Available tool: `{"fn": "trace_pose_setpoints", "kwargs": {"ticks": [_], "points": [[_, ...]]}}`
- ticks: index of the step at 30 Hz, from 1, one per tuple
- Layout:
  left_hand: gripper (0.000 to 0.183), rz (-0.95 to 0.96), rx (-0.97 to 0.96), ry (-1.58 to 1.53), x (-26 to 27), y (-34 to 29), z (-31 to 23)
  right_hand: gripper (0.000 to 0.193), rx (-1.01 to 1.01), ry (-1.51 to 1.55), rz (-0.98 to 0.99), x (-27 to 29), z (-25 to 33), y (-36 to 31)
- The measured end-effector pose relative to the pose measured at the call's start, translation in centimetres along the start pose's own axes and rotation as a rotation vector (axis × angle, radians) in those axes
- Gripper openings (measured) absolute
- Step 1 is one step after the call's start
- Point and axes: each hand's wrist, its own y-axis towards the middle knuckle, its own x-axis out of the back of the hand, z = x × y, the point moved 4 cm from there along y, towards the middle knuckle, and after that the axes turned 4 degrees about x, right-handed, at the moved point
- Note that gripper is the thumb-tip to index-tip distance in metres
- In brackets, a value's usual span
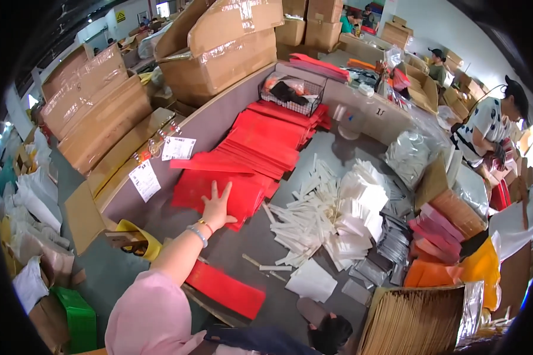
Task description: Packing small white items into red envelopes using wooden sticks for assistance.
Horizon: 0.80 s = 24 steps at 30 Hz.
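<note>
My left hand (217,208) lies with fingers spread on the near end of a long row of overlapping red sheets (260,142), perhaps flat bags or envelopes. It has a bracelet at the wrist and a pink sleeve. A separate red strip (228,290) rests nearer to me, below my left forearm. At the lower edge, a dark shape (331,334), which looks like my right hand in a black glove, sits beside a grey-brown oblong piece (311,312). Its fingers cannot be made out. White strips (313,213) are heaped right of the red row.
Low grey partitions (349,94) edge the table. A wire basket (293,93) stands at the back. Small clear packets (393,239), an open carton of brown sheets (417,322) and orange sheets (435,273) lie right. Cartons (219,65) rise beyond the left partition; a co-worker (491,124) stands right.
</note>
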Motion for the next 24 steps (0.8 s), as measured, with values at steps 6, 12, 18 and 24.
{"fn": "trace_pose_setpoints", "kwargs": {"ticks": [6, 12, 18, 24], "points": [[0.127, -0.073, -0.064, -0.096, -3.1, 10.5, -3.1, 0.064, -0.002, -0.078, -0.038, 1.6, 1.7, 0.5], [0.115, -0.159, -0.054, -0.073, -2.8, 13.9, -4.9, 0.062, 0.067, -0.133, -0.006, 0.7, 1.2, 0.0], [0.089, -0.403, -0.329, -0.059, 2.1, 10.9, -6.5, 0.061, -0.099, -0.13, 0.425, 1.9, 1.7, 1.3], [0.051, -0.327, 0.031, 0.244, -0.1, 14.3, 0.8, 0.059, 0.002, -0.213, 0.132, 2.5, 1.7, 1.8]]}}
